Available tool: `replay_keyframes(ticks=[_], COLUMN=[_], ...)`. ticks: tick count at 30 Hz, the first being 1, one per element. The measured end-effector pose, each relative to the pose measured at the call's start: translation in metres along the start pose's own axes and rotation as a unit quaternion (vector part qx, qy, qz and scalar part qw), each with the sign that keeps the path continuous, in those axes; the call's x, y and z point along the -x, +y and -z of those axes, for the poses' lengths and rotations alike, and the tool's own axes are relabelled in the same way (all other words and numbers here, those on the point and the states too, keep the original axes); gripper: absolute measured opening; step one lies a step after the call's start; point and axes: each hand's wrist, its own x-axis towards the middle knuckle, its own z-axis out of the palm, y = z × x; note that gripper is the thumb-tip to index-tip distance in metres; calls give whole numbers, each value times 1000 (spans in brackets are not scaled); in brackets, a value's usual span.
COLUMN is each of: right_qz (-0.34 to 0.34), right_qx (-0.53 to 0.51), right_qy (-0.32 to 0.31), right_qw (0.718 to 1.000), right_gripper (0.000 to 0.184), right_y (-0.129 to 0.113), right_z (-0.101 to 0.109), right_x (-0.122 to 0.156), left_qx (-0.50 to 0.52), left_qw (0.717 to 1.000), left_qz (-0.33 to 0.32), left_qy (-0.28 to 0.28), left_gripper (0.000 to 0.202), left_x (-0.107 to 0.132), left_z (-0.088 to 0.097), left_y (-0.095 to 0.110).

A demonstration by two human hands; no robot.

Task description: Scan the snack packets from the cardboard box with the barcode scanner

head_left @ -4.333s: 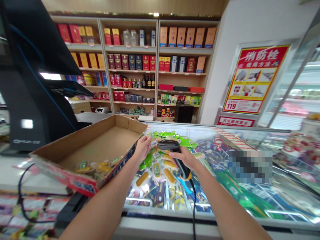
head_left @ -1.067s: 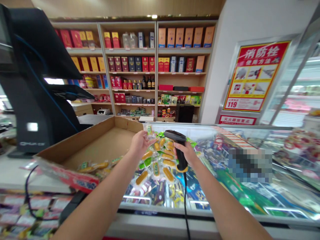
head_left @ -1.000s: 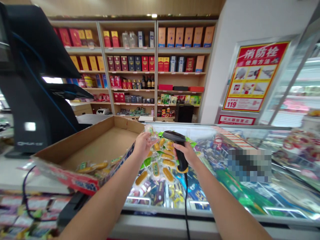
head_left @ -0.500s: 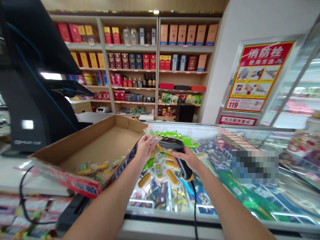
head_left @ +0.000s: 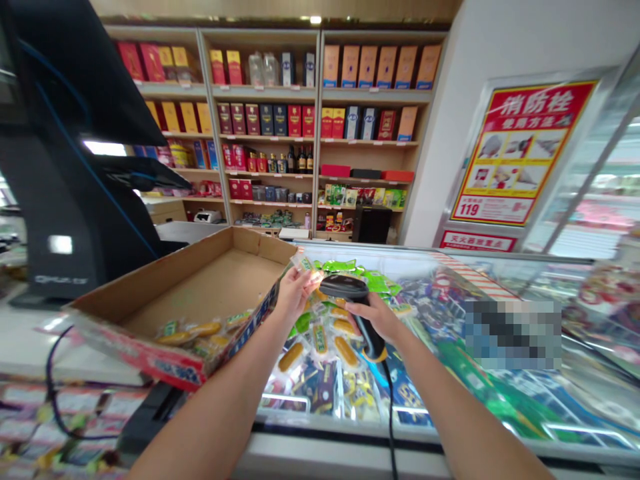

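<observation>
**Pinch and grip, side by side**

The left hand [head_left: 296,293] pinches a small vacuum-sealed snack packet [head_left: 304,263] between fingers and thumb, just beside the nose of a handheld barcode scanner [head_left: 345,287]. The right hand [head_left: 377,319] is clenched around the scanner's handle (its black cable [head_left: 389,413] drops past the front edge of the freezer). Below both hands, packets lie heaped inside a glass-topped chest freezer [head_left: 345,430]. To the left, a tilted cardboard tray [head_left: 200,267] holds more packets [head_left: 187,330]. Wooden shelves [head_left: 320,113] of boxed liquor stand beyond.
</observation>
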Motion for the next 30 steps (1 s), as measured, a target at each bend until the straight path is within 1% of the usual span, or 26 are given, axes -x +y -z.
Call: replay_keyframes(ticks=[3,7,13,15,17,18,19,21,22,24,26,28,30], right_qz=[-2,-8,-10,-13,-13,-13,-11,-3,1,12,23,35,46], right_qx=[-5,-21,-45,-63,-90,-108,-128,-167,-186,-224,-259,-280,-286], right_qy=[-3,7,13,28,55,73,93,135,154,186,205,219,230], right_qw=[1000,1000,999,998,994,991,987,977,970,957,944,934,929], right_gripper=[30,24,27,29,30,32,33,35,35,36,36,35,34], right_y=[1,3,4,6,7,7,7,8,7,7,7,6,5], right_z=[0,0,1,3,6,8,10,14,17,21,24,27,28], right_x=[-1,-1,-2,-2,-4,-5,-5,-8,-9,-11,-13,-13,-13], left_qx=[2,4,-8,-41,-130,-192,-261,-398,-459,-562,-633,-672,-693], left_qw=[1000,1000,1000,999,990,977,956,895,861,793,732,689,665], left_qz=[0,1,-7,-20,-55,-84,-117,-176,-195,-219,-239,-260,-272], left_qy=[3,1,-16,-19,10,36,63,100,103,89,78,76,66], left_gripper=[37,37,38,36,31,29,28,30,30,28,26,26,24], left_x=[0,0,0,0,-1,-1,-1,0,1,4,9,17,27], left_z=[1,2,2,2,4,6,7,11,12,13,9,1,-10], left_y=[0,1,2,2,5,7,9,14,15,17,17,19,30])
